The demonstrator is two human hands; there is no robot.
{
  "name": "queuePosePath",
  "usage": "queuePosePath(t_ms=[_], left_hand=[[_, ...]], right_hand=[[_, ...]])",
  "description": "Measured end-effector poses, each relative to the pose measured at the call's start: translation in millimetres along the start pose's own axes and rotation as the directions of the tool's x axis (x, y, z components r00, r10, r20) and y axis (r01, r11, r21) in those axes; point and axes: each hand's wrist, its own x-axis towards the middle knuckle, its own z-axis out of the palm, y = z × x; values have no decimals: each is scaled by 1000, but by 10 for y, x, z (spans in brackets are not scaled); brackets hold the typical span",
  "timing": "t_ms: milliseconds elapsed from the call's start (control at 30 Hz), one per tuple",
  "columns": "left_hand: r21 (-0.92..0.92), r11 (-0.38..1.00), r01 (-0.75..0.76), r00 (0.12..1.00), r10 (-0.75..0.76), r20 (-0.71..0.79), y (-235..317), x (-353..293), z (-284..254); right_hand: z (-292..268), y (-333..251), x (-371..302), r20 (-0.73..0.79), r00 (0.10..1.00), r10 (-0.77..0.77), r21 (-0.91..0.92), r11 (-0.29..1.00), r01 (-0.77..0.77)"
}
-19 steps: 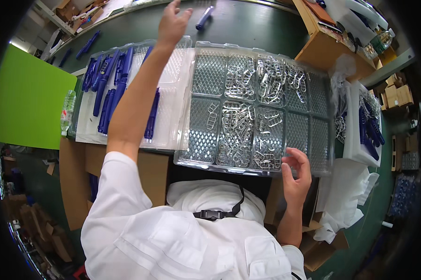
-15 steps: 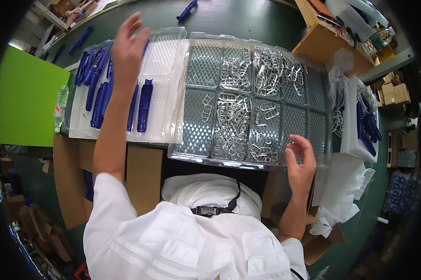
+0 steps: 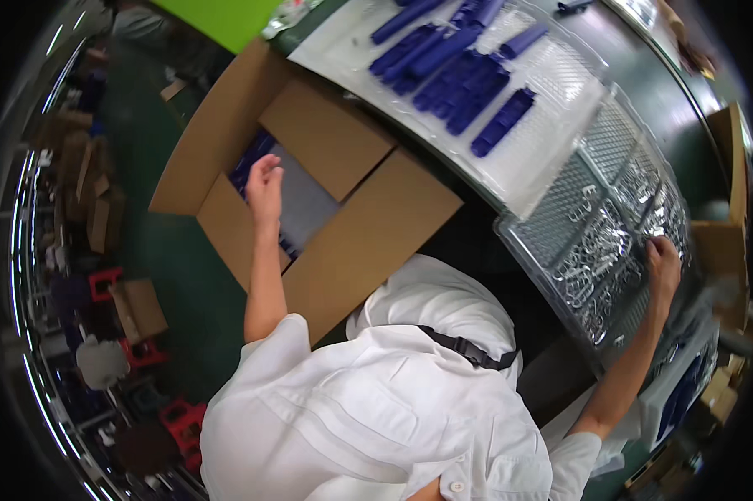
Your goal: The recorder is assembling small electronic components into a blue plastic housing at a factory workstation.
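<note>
My left hand [image 3: 264,188] is over an open cardboard box [image 3: 368,250], its fingers loosely bent and apart from the thumb, with nothing visible in them. Inside the box lie blue plastic parts [image 3: 251,159] and a pale flat sheet [image 3: 305,200]. My right hand [image 3: 664,265] reaches into the clear compartment tray [image 3: 552,204], fingertips drawn together on shiny metal wire buckles [image 3: 593,250]. Whatever those fingertips hold is hidden. Several long blue plastic pieces [image 3: 502,123] rest on a white tray [image 3: 468,163] at the table's left part.
A green panel [image 3: 213,18] stands at the top left. Beyond the clear tray, at right, is a cardboard-coloured box [image 3: 719,259]. Red stools [image 3: 180,426] and a small carton [image 3: 138,309] are on the floor at left.
The view has turned left and down toward the box. My left hand has gone from above the blue pieces to the box. My right hand has moved from the tray's near edge onto the buckles.
</note>
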Motion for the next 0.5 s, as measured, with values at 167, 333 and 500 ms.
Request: queuePosePath(t_ms=[167, 333, 500], left_hand=[[768, 640, -27, 955, -211, 210, -232, -148, 20], [603, 796, -50, 982, -71, 176, -407, 254, 246], [-33, 985, 167, 971, -159, 180, 32, 374, 297]], right_hand=[[85, 239, 50, 36, 997, -63, 82, 995, 60], [210, 501, 110, -41, 999, -27, 275, 961, 38], [284, 965, -99, -299, 954, 0, 352, 929, 110]])
